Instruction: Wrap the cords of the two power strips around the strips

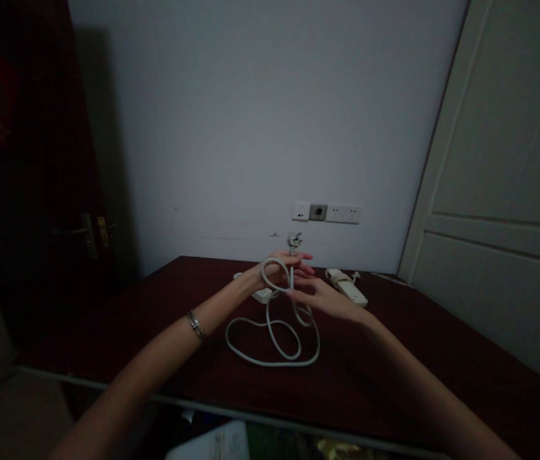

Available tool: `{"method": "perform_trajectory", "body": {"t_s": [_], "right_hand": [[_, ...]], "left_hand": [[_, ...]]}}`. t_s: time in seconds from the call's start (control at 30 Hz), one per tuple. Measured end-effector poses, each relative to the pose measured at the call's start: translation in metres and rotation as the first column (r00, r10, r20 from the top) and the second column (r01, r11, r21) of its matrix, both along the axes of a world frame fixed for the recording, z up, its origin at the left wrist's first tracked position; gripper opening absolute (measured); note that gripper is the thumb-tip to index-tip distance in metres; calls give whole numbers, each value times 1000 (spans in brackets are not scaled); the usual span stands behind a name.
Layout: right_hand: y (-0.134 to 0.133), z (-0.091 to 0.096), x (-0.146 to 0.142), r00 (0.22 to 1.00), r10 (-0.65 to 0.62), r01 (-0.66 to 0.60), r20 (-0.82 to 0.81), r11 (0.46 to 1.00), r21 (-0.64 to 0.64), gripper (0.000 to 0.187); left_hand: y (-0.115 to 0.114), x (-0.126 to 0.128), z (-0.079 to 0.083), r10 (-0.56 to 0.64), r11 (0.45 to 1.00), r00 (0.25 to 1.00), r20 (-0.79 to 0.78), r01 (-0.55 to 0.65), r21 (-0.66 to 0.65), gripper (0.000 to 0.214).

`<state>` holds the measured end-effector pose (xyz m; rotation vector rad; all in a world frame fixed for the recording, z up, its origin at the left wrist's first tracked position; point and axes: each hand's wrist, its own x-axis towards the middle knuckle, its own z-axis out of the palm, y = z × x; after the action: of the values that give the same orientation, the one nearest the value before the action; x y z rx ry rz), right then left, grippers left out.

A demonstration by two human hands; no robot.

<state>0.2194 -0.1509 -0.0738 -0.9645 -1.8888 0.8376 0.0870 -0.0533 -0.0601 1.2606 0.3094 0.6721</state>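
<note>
Over dark-red table (pixel 394 364): pale looped cord (pixel 279 365), pronged plug (pixel 294 240) raised; left fingers (pixel 304 257) clasping cord, right fingers (pixel 301 297) beside, grip unclear

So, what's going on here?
Someone at a dark red table is handling a pale cord with both hands. The left hand holds it just below the plug, which sticks up unplugged; the right hand is at the cord a little lower. Loose loops lie below. A white block shows partly behind the left arm, and a power strip with its cord wrapped around it lies to the right.
</note>
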Motion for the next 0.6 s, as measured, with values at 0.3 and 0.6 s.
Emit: {"method": "perform_trajectory", "body": {"t_s": [0.3, 0.6], "right_hand": [[18, 16, -3, 845, -167, 58, -508, 973, -224, 33], [-3, 94, 8, 796, -234, 124, -559, 966, -228, 20]], "left_hand": [[-30, 9, 22, 162, 910, 984, -74, -120, 397, 18], [-17, -10, 24, -241, 933, 970, -19, 237, 270, 47]]}}
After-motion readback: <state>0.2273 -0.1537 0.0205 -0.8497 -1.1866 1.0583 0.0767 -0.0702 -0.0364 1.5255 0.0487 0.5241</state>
